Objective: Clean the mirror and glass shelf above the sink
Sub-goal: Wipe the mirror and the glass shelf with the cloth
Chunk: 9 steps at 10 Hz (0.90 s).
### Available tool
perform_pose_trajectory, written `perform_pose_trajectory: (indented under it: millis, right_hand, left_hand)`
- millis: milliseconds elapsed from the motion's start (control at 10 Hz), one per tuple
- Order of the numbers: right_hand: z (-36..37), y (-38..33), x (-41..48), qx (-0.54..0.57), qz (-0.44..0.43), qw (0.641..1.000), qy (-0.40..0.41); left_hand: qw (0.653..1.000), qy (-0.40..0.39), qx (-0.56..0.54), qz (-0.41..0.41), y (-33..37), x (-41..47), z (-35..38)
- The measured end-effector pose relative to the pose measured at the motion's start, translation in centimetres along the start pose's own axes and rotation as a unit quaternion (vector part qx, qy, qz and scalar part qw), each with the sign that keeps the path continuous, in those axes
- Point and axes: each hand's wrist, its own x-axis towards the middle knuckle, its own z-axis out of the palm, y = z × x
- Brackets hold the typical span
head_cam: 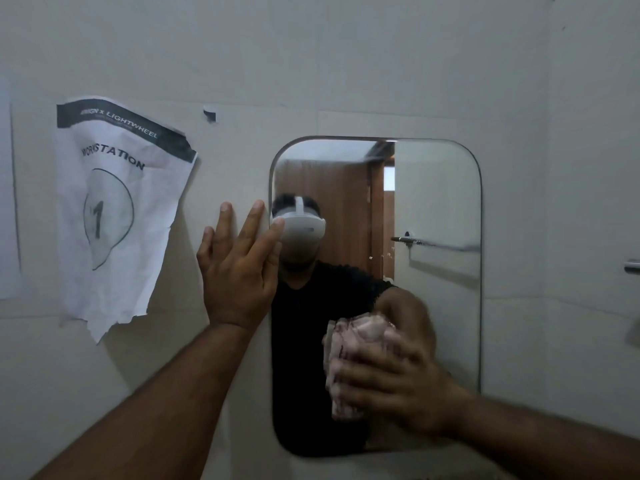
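A rounded rectangular mirror (440, 202) hangs on the pale wall, reflecting a person in a black shirt wearing a white headset. My right hand (398, 382) presses a crumpled pinkish cloth (349, 344) against the lower middle of the mirror; hand and cloth are motion-blurred. My left hand (239, 261) lies flat and open against the wall at the mirror's left edge, fingers spread, one fingertip over the glass. No glass shelf or sink is in view.
A crumpled paper sign (114, 209) reading "WORKSTATION 1" is stuck to the wall left of the mirror. A metal fitting (632, 266) juts from the wall at the right edge. A small hook mark (210, 115) sits above the mirror's left.
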Motion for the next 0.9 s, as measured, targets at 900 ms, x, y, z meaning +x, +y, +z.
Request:
perform_pose_trajectory:
  millis: [900]
  right_hand:
    - [5.2,-3.7,-0.5,0.431,-0.015,0.901,0.043]
  left_hand:
    - [1.000,-0.004,0.013,-0.001,0.4,-0.1,-0.1]
